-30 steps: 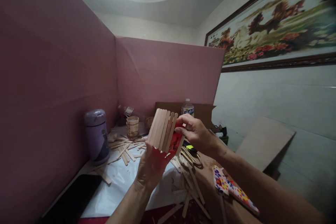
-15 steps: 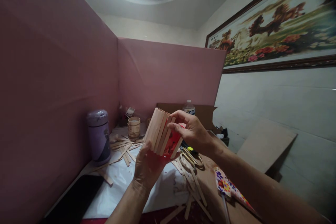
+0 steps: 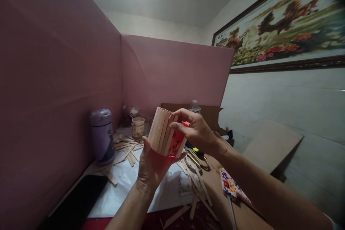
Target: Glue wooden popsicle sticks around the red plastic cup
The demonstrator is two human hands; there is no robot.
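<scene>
A red cup with upright wooden craft sticks side by side around much of its wall is held up over the table, slightly tilted. My left hand cups it from below, thumb against its left side. My right hand pinches a craft stick near its top between thumb and fingers, against the cup's wall. A red strip with dark print shows between that stick and another one farther right. The cup's far side is hidden.
Loose craft sticks lie right of the white sheet, near gold-handled scissors. A purple bottle, a black phone and a small stick-covered cup stand or lie leftward. A flowered glue gun lies right.
The cup has risen slightly in view and stands a little more upright. My left thumb has lifted higher along its side; my right hand still pinches the stick.
</scene>
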